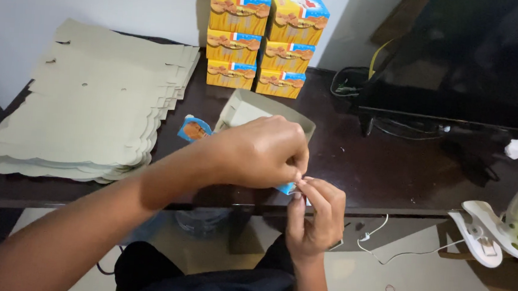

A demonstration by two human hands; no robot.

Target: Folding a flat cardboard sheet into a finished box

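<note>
A half-folded cardboard box (255, 112), grey inside and printed blue and orange outside, sits on the dark table (379, 166) in front of me. My left hand (258, 151) reaches across it from the left and pinches its near flap. My right hand (315, 213) comes up from below and grips the same blue flap corner (286, 189), fingertips touching the left hand's. Most of the box's front is hidden behind my left hand.
A stack of flat grey box blanks (92, 103) lies at the left. Several finished yellow and blue boxes (260, 39) are stacked against the wall. A black screen (472, 57) stands at the right, with cables, a white clip (484, 231) and a green object.
</note>
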